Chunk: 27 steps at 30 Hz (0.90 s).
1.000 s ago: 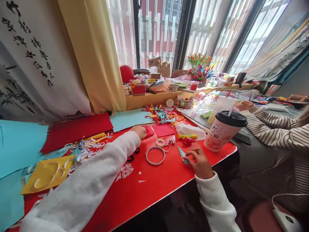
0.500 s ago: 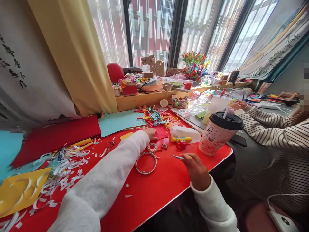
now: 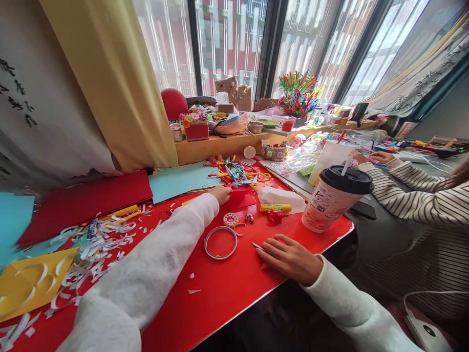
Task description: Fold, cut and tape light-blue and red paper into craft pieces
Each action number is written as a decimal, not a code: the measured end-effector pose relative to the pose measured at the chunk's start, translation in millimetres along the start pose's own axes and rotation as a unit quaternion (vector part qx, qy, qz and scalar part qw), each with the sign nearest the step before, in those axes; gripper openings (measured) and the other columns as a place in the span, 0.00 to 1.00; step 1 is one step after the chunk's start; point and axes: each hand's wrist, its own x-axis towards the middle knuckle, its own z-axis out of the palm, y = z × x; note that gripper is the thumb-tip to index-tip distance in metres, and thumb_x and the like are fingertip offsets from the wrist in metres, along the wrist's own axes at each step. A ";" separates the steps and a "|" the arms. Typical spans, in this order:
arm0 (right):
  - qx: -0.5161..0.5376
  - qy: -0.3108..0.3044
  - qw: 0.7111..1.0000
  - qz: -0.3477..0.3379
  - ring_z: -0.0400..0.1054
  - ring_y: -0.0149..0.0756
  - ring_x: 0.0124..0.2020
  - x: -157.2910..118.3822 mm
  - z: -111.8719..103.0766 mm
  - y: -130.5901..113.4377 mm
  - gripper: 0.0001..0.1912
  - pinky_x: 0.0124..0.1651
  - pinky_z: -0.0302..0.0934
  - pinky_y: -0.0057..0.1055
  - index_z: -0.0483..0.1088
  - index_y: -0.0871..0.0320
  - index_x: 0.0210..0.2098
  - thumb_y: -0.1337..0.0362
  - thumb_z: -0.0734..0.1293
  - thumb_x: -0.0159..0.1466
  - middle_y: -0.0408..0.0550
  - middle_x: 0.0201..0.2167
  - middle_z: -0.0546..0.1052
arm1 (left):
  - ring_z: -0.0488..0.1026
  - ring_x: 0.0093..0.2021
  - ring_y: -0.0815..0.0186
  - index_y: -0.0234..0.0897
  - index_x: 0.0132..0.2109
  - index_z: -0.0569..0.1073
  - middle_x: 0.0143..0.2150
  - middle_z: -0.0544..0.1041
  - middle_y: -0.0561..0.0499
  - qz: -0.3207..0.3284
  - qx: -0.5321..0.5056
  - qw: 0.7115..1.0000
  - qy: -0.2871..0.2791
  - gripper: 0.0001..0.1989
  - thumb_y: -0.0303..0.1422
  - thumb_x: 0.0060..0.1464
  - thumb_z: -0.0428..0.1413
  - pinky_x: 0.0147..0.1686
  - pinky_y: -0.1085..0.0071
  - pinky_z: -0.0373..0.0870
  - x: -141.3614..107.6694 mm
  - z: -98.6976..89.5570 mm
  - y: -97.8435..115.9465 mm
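My left hand (image 3: 221,194) reaches across the table, its fingers closed on the edge of a piece of red paper (image 3: 242,196). Under my right hand (image 3: 291,258), near the front edge, a thin grey pointed tool (image 3: 257,246) pokes out to the left; the rest of it is hidden by my fingers. Between the hands lie a silver ring (image 3: 205,248), a small white-and-red tape roll (image 3: 230,220) and small metallic bells (image 3: 249,218). Behind them are a yellow glue stick (image 3: 275,208) and a crumpled red piece (image 3: 277,217).
A lidded drink cup (image 3: 331,200) with a straw stands at the right corner. Coloured paper scraps (image 3: 238,172), blue sheets (image 3: 181,182) and red sheets (image 3: 91,205) lie behind. White paper strips (image 3: 98,249) cover the left. Another person's striped sleeve (image 3: 421,195) is at right.
My left hand has moved slightly left and back, and the red paper's edge has lifted. My right hand has lowered flatter onto the table with the pointed tool.
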 end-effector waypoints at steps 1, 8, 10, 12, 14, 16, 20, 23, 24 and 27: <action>0.014 -0.005 1.000 0.004 0.62 0.37 0.41 1.3 -1.2 -0.6 0.19 0.45 0.54 0.38 0.61 0.62 0.45 0.57 0.55 0.59 0.51 0.37 0.71 | 0.66 0.41 0.65 0.34 0.44 0.65 0.43 0.67 0.47 -0.001 -0.002 1.000 -0.003 0.13 0.33 0.53 0.45 0.40 0.62 0.64 -0.8 0.7 -0.3; 0.081 -0.024 0.991 0.103 0.63 0.34 0.41 -0.2 -5.1 1.7 0.17 0.43 0.58 0.35 0.58 0.59 0.49 0.68 0.52 0.61 0.51 0.42 0.69 | 0.68 0.40 0.64 0.38 0.43 0.68 0.40 0.71 0.48 -0.017 -0.012 1.000 0.009 0.12 0.32 0.51 0.46 0.39 0.69 0.63 -6.0 -2.7 4.3; 0.076 0.001 0.987 0.143 0.64 0.32 0.39 -4.1 -4.0 2.0 0.20 0.41 0.59 0.32 0.56 0.59 0.51 0.73 0.51 0.60 0.51 0.43 0.69 | 0.68 0.39 0.64 0.39 0.42 0.69 0.40 0.72 0.48 -0.024 -0.015 0.999 0.023 0.13 0.31 0.50 0.45 0.37 0.71 0.63 -7.2 -5.6 5.4; 0.059 0.027 0.984 0.169 0.64 0.33 0.39 -6.9 -2.2 1.2 0.20 0.41 0.60 0.32 0.55 0.61 0.52 0.73 0.52 0.60 0.52 0.42 0.69 | 0.68 0.39 0.64 0.40 0.44 0.68 0.40 0.72 0.48 -0.031 -0.019 0.998 0.044 0.15 0.32 0.50 0.44 0.36 0.72 0.63 -7.7 -8.9 5.5; 0.044 0.046 0.986 0.151 0.64 0.35 0.40 -8.3 0.4 -0.1 0.17 0.41 0.60 0.34 0.59 0.61 0.49 0.72 0.53 0.60 0.51 0.40 0.71 | 0.68 0.40 0.63 0.41 0.47 0.66 0.42 0.72 0.48 -0.041 -0.020 0.996 0.071 0.16 0.32 0.52 0.41 0.36 0.71 0.63 -8.1 -12.4 4.5; 0.049 0.054 0.992 0.106 0.64 0.36 0.42 -9.2 3.3 -0.8 0.14 0.42 0.61 0.34 0.64 0.61 0.44 0.71 0.53 0.60 0.50 0.40 0.72 | 0.68 0.41 0.61 0.42 0.48 0.64 0.43 0.71 0.47 -0.054 -0.017 0.993 0.102 0.17 0.33 0.53 0.39 0.37 0.69 0.62 -9.1 -16.2 2.9; 0.096 0.018 0.991 0.090 0.62 0.33 0.45 -11.1 5.1 0.8 0.15 0.44 0.60 0.32 0.64 0.59 0.44 0.71 0.53 0.60 0.49 0.44 0.69 | 0.67 0.42 0.59 0.40 0.48 0.63 0.43 0.71 0.45 -0.087 -0.005 0.985 0.152 0.18 0.34 0.54 0.37 0.38 0.65 0.61 -14.1 -22.8 -1.1; 0.150 -0.011 0.983 0.107 0.61 0.34 0.46 -11.2 1.0 2.2 0.17 0.48 0.57 0.35 0.61 0.58 0.47 0.61 0.57 0.59 0.51 0.45 0.68 | 0.68 0.40 0.59 0.40 0.46 0.65 0.40 0.72 0.45 -0.104 -0.003 0.981 0.165 0.17 0.33 0.53 0.38 0.37 0.66 0.61 -19.1 -25.3 -4.3; 0.171 -0.017 0.979 0.110 0.60 0.36 0.47 -11.1 -0.7 2.4 0.21 0.49 0.56 0.36 0.60 0.59 0.48 0.57 0.58 0.57 0.52 0.46 0.67 | 0.69 0.39 0.59 0.41 0.46 0.65 0.40 0.72 0.45 -0.107 -0.004 0.980 0.168 0.16 0.33 0.53 0.39 0.36 0.66 0.62 -20.4 -25.7 -5.3; 0.234 -0.019 0.965 0.118 0.53 0.40 0.53 -12.4 -4.1 2.6 0.32 0.51 0.54 0.39 0.55 0.62 0.52 0.50 0.59 0.53 0.56 0.48 0.65 | 0.69 0.38 0.58 0.39 0.45 0.67 0.38 0.73 0.44 -0.117 -0.012 0.977 0.179 0.16 0.34 0.52 0.40 0.35 0.66 0.62 -23.6 -27.7 -7.7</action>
